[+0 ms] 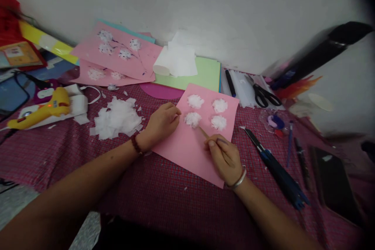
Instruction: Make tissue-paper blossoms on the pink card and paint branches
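A pink paper sheet (190,144) lies on the red checked cloth with several white fluffy paper flowers (195,101) stuck on its upper part. My left hand (161,123) rests closed on the sheet's left edge, pressing it down beside one flower (192,119). My right hand (225,158) is closed on a thin wooden stick (203,132), perhaps a brush. Its tip touches the lower side of that same flower.
White tissue scraps (117,117) are piled at left, by a yellow glue gun (41,111). Finished pink sheets (117,52), a tissue roll (175,62) and green paper (205,74) lie behind. Scissors (263,93), a blue cutter (272,162), pens and a phone (334,183) are on the right.
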Tool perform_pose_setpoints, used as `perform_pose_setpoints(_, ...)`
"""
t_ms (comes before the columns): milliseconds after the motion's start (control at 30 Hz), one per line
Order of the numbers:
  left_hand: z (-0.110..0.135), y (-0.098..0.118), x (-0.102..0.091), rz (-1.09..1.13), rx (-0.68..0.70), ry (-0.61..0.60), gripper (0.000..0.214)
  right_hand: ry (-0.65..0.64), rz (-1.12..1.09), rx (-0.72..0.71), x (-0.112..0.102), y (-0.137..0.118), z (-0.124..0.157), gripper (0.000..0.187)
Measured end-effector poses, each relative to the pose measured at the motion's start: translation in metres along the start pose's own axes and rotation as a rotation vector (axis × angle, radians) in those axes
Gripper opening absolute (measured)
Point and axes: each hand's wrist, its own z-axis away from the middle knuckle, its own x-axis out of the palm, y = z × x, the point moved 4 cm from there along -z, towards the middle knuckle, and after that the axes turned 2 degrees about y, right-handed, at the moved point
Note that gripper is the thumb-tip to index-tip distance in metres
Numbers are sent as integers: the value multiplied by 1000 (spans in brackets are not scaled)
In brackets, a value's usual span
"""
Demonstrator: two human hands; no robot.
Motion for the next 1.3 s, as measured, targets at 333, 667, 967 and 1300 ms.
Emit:
perform_pose_setpoints(333, -26, -46, -82, 201, -299, 140, 9, -68, -10, -31, -2, 1, 3, 20)
perform_pose_setpoints(667, 48, -74, -136, -9, -313, -171, 8, -119, -24, 119, -3, 15, 1, 28)
perform_pose_setpoints(967, 93, -94, -142, -205, -466, 16, 14, -141, 31, 113, -5, 28, 5, 24)
perform_pose_setpoints(1300, 96, -87, -138, -222, -436, 21, 9, -90, 49, 137, -4, 27, 4, 28)
